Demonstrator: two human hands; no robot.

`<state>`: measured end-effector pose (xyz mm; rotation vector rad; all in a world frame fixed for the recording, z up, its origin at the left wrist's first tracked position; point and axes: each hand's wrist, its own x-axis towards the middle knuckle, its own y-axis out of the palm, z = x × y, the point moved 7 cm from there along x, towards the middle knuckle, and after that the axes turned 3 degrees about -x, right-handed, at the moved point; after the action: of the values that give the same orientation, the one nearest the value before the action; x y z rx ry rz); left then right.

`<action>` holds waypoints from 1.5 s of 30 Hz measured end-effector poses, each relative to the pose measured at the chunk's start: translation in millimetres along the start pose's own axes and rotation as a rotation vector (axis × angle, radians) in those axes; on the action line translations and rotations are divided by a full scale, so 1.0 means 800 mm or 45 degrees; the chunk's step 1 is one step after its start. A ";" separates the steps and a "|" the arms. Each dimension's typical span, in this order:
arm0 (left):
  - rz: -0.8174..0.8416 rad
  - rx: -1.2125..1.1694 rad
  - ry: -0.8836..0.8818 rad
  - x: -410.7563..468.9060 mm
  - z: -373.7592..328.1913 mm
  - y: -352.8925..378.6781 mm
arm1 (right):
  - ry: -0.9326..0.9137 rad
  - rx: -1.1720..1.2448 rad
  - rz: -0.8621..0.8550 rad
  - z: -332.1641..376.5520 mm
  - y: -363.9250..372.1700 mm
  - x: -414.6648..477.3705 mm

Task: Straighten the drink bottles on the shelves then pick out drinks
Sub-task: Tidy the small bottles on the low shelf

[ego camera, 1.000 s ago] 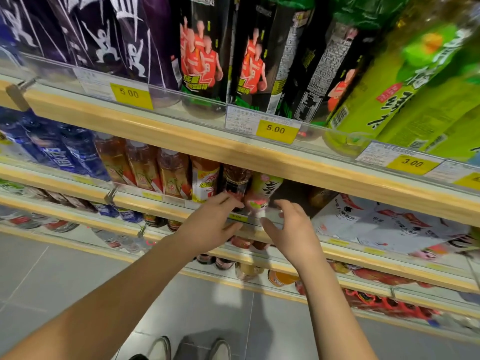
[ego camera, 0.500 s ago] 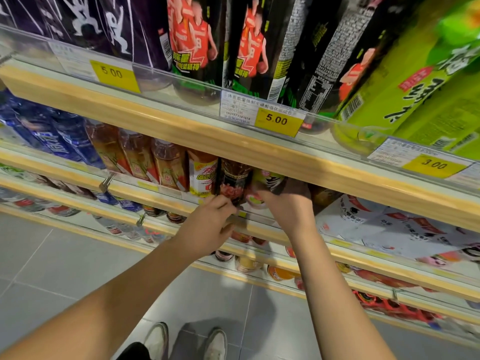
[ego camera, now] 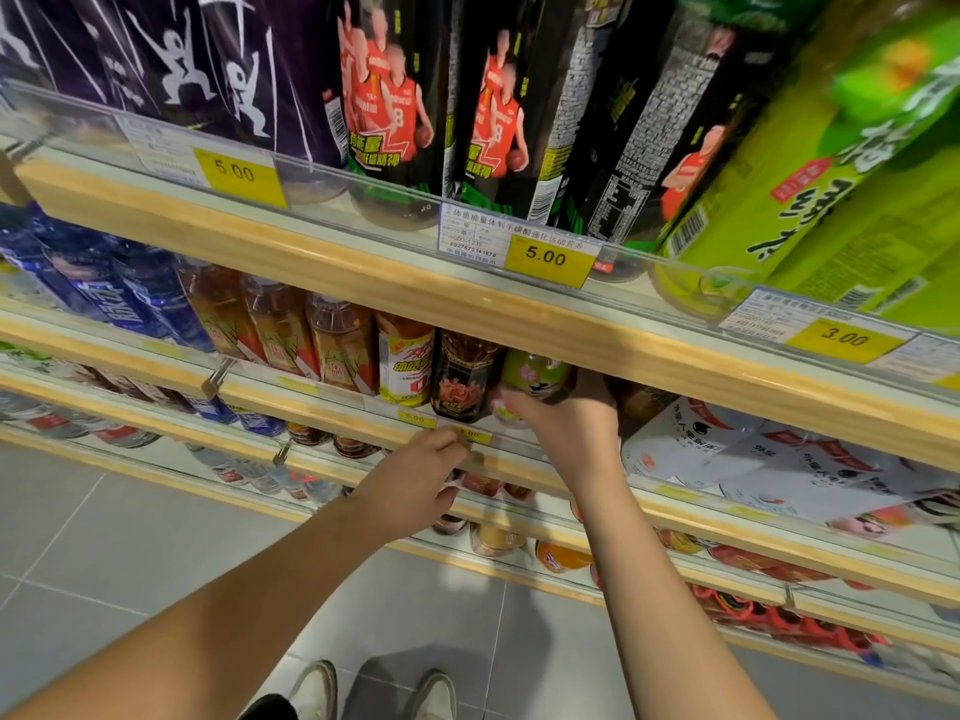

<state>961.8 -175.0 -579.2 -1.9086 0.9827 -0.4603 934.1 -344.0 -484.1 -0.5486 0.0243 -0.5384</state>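
Shop aisle: grey tiled floor [ego camera: 156,537] underfoot, pale shoes [ego camera: 317,688] at the bottom edge, tiers of wooden shelves [ego camera: 363,283] fronted by clear strips with yellow price tags [ego camera: 545,257].

Landmark throughout: the green-and-pink bottle [ego camera: 530,374], on the second shelf down, near mid-frame.

- Touching it on the left, a dark bottle with a red label [ego camera: 462,376].
- Further left, a yellow-labelled bottle [ego camera: 405,361], then three amber tea bottles [ego camera: 280,330], then blue bottles [ego camera: 130,298].
- To its right, past a shadowed stretch of shelf, white-wrapped bottles [ego camera: 727,449].
- Straight above it, the wooden lip of the top shelf, cutting off its cap. Up there, black bottles printed with orange-shirted players [ego camera: 395,111]. Purple bottles [ego camera: 234,70] above-left, green bottles [ego camera: 831,174] above-right.
- Across its foot, the clear price rail [ego camera: 514,449].
- Below it, lower shelves with more bottles, too blurred to name.

Right hand [ego camera: 571,423]: reaching in under the top shelf's lip and wrapped round the right side of the green-and-pink bottle, with a finger across its pink lower part. Remaining fingertips hidden behind the bottle.

Left hand [ego camera: 421,480]: below and left of the bottle, fingers bent onto the price rail beside a small yellow tag, thumb beneath, pinching the rail. Apart from every bottle.
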 end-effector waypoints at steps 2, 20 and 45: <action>0.019 0.007 0.004 0.000 -0.001 0.001 | -0.015 0.046 -0.067 0.000 -0.010 -0.012; 0.116 0.378 -0.182 0.009 -0.049 0.027 | 0.152 0.219 -0.008 -0.024 -0.117 -0.098; 0.015 0.264 0.086 0.061 -0.171 0.092 | 0.308 -0.052 -0.311 -0.091 -0.296 -0.159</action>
<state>869.9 -308.9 -575.0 -1.7102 0.9510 -0.5999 699.3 -487.1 -442.5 -0.5264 0.2008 -0.8423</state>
